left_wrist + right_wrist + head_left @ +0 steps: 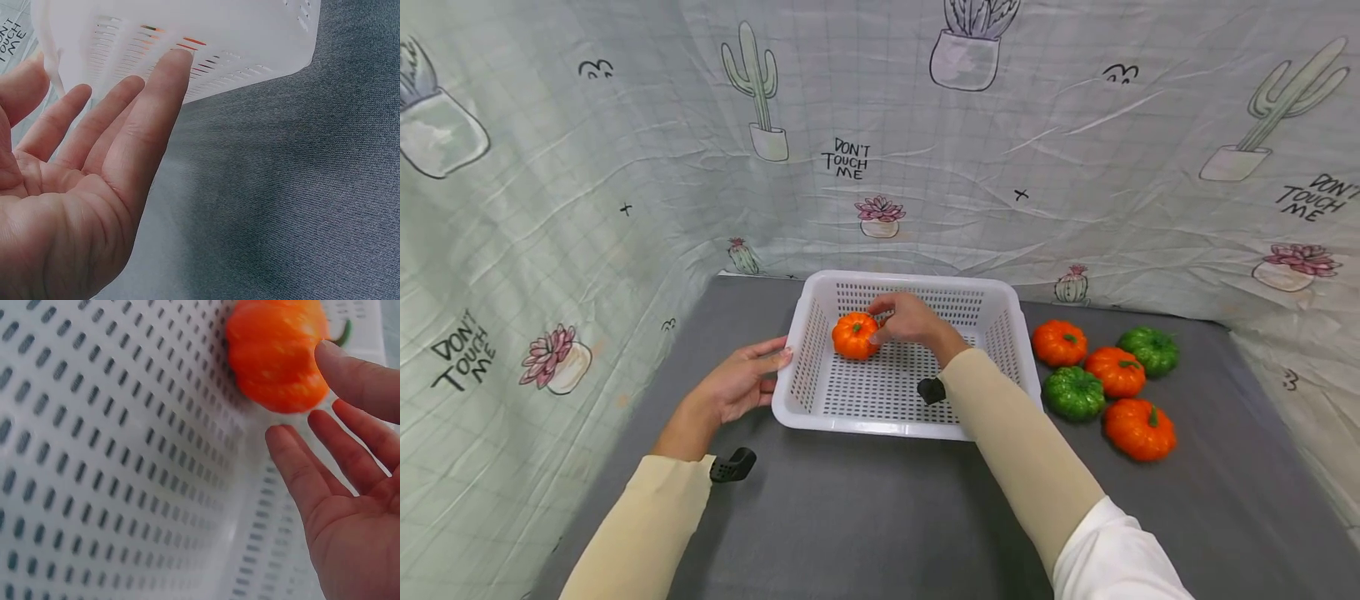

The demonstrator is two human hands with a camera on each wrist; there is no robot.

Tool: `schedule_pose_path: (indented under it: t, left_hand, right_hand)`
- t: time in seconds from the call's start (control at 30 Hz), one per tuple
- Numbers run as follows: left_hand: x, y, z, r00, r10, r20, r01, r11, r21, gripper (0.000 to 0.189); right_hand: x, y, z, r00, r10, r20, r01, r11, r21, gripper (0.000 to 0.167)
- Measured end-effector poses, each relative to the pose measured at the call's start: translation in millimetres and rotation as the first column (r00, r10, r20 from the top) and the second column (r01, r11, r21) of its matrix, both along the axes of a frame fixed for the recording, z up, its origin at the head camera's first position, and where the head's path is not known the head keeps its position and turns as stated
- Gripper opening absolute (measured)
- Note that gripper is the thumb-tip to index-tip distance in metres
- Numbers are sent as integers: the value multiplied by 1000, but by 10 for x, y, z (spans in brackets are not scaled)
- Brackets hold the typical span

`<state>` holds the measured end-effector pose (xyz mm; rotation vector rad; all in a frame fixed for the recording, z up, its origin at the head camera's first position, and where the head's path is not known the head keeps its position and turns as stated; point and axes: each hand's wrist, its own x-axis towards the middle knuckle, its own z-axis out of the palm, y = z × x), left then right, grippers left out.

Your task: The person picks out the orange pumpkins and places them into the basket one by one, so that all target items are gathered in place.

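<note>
Right grip [912,320], released: the orange pumpkin [852,337] lies just beside its fingertips, inside the white basket [865,425], which the left grip [741,383], likewise released, touches.

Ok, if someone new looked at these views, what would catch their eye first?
Probably the lone bright orange pumpkin toward the left inside the white perforated basket, with the right hand right at it. Next, three more orange pumpkins and two green pumpkins clustered on the gray tabletop, just right of the basket. The left hand touches the basket's left side.
</note>
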<state>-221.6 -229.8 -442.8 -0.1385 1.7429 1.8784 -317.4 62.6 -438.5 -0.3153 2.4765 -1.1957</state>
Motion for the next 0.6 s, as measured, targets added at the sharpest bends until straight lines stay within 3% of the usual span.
schedule_pose_path:
  t: [0.4,0.6]
  left_hand:
    - [7,-9,-8,1000,-7,5,7,1000,12,76]
    - [5,1,8,1000,1,16,-1,1000,26,78]
  right_hand:
    - [21,246,283,999,-34,16,35,993,-117,44]
    - [44,356,389,998,-56,15,57,991,-122,39]
